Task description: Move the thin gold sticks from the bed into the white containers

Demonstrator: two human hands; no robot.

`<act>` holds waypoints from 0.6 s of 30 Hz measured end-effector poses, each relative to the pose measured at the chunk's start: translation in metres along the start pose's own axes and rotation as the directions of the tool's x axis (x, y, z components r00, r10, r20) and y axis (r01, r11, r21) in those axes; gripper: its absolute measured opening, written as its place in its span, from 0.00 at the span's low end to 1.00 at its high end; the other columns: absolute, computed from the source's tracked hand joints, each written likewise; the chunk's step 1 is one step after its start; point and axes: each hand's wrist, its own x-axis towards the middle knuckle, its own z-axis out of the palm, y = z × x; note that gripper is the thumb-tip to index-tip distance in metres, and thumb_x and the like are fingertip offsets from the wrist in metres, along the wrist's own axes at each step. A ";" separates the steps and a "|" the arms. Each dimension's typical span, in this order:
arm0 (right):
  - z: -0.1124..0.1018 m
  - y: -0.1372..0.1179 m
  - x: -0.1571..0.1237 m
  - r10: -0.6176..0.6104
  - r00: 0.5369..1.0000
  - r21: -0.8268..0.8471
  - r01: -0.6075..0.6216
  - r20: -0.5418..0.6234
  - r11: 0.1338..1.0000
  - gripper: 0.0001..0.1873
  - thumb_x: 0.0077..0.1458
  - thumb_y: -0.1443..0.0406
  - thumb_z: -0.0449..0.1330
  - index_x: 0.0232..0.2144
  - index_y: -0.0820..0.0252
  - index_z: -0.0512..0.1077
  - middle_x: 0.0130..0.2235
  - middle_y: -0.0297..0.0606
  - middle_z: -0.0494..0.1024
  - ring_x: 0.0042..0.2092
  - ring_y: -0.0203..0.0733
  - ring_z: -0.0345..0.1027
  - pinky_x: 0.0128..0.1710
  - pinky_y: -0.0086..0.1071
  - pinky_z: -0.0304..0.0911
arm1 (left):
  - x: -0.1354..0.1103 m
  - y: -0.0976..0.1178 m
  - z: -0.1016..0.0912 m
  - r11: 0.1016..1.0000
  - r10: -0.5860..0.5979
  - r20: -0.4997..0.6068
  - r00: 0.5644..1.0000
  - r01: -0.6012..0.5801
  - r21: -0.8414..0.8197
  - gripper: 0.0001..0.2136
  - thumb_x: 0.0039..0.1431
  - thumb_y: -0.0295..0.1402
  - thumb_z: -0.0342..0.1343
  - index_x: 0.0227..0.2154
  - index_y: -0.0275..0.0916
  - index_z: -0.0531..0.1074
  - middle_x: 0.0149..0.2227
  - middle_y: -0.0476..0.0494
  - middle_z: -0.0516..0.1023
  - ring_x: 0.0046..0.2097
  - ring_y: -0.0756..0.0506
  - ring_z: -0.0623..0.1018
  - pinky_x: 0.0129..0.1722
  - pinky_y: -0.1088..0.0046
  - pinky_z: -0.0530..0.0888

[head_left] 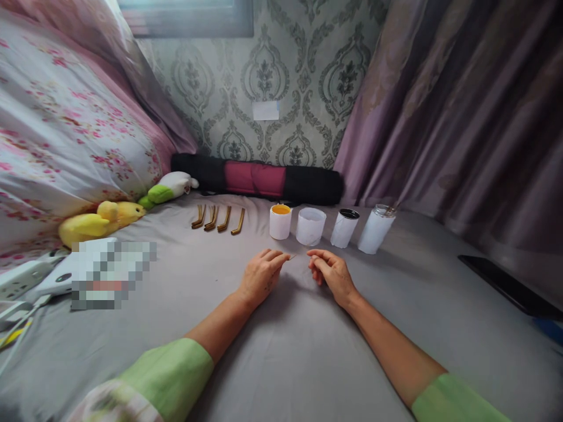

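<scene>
Both arms (226, 331) stretch forward. The left hand (263, 275) pinches its fingertips together, and the right hand (334, 276) curls its fingers. They are near, not touching.

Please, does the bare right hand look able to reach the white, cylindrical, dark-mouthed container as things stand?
Probably yes. The right hand is just in front of this container, and only grey cloth seems to lie between them. Its curled fingers would likely need to open first.

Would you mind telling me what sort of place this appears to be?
Probably a bedroom, seen from over a bed: the wrinkled grey sheet, the yellow plush toy lying on it and the long purple curtain all suggest so.
</scene>
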 end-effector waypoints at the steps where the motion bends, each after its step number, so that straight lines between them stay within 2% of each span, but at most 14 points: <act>1: 0.000 0.000 0.000 0.000 1.000 0.004 0.000 0.009 1.000 0.14 0.44 0.60 0.54 0.34 0.63 0.67 0.24 0.33 0.69 0.19 0.29 0.58 0.14 0.23 0.53 | 0.000 0.001 -0.001 1.000 0.011 0.009 1.000 -0.011 0.007 0.14 0.57 0.28 0.41 0.43 0.43 0.67 0.39 0.46 0.72 0.40 0.49 0.68 0.40 0.73 0.66; 7: 0.000 0.000 -0.002 -0.018 0.998 0.044 0.015 0.059 0.999 0.17 0.45 0.59 0.55 0.37 0.63 0.67 0.24 0.32 0.69 0.19 0.28 0.58 0.15 0.23 0.53 | 0.000 0.003 -0.003 0.998 0.042 0.083 0.996 -0.046 0.048 0.14 0.57 0.28 0.40 0.43 0.41 0.66 0.38 0.45 0.71 0.39 0.48 0.67 0.40 0.72 0.65; 18: 0.000 0.002 0.001 0.035 0.999 0.132 -0.039 0.035 0.990 0.18 0.44 0.56 0.56 0.34 0.63 0.68 0.25 0.33 0.68 0.20 0.28 0.59 0.14 0.22 0.52 | 0.000 0.008 -0.006 0.988 0.091 0.137 0.986 -0.106 0.111 0.13 0.56 0.28 0.40 0.40 0.39 0.67 0.35 0.42 0.70 0.39 0.47 0.66 0.39 0.70 0.65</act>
